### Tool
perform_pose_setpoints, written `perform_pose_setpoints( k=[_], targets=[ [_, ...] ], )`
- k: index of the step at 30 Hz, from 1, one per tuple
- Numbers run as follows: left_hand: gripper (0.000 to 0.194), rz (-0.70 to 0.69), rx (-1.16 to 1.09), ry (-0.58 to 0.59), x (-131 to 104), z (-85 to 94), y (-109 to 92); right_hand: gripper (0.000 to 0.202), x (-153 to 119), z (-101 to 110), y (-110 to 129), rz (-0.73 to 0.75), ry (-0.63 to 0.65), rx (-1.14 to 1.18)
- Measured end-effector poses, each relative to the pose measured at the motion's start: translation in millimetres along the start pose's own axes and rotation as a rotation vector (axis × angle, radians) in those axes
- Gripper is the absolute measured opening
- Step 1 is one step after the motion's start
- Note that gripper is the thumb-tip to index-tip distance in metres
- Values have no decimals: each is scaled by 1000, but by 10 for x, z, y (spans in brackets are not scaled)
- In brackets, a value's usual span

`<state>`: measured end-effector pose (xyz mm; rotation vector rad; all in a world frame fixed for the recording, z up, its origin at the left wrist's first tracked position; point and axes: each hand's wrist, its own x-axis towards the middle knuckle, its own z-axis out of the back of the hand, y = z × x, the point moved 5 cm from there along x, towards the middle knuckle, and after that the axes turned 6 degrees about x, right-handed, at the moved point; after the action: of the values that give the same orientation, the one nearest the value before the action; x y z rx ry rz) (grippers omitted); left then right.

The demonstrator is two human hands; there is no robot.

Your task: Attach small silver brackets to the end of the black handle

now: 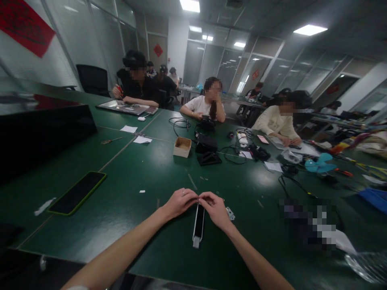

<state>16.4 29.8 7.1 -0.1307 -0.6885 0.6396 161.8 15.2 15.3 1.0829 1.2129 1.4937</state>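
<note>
Head view: both grips, left [197, 198] and right [200, 198], pinch the far end of a slim black-and-white device [198, 225] on the green bench [121, 237]; beyond, people sit near glass partitions [208, 48] under bright ceiling lights [310, 30].

On the green desk [136, 177], a rectangular black phone [77, 193] lies left of and before an open tan cardboard box [181, 152]. A blue plastic fan [320, 164] stands to the box's right.
</note>
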Motion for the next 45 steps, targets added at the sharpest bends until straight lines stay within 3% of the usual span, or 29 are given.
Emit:
perform_pose_setpoints(
  k=[12, 17, 20, 24, 30, 37, 45],
  targets=[
    [20, -27, -63, -150, -4, 110, -45, 28, 48, -9, -34, -31, -57, 123],
    [17, -39, -87, -139, 21, 141, -77, 25, 52, -15, -22, -32, -53, 96],
    [16, -13, -104, -89, 30, 140, -42, 21, 65, 19, 53, 15, -31, -85],
    [16, 72, -99, 81, 11, 92, 111, 19, 80, 190, 196, 115, -25, -454],
    [15, 149, -132, 272, -1, 17, 235, 21, -51, 428, 196, 11, 159, -910],
    [17, 191, -160, 325, 19, -10, 215, 24, -202, 352, 119, -30, 255, -913],
    [19, 179, -173, 359, 35, 6, 169, 21, -168, 266, 68, 117, 195, -961]
  ],
)
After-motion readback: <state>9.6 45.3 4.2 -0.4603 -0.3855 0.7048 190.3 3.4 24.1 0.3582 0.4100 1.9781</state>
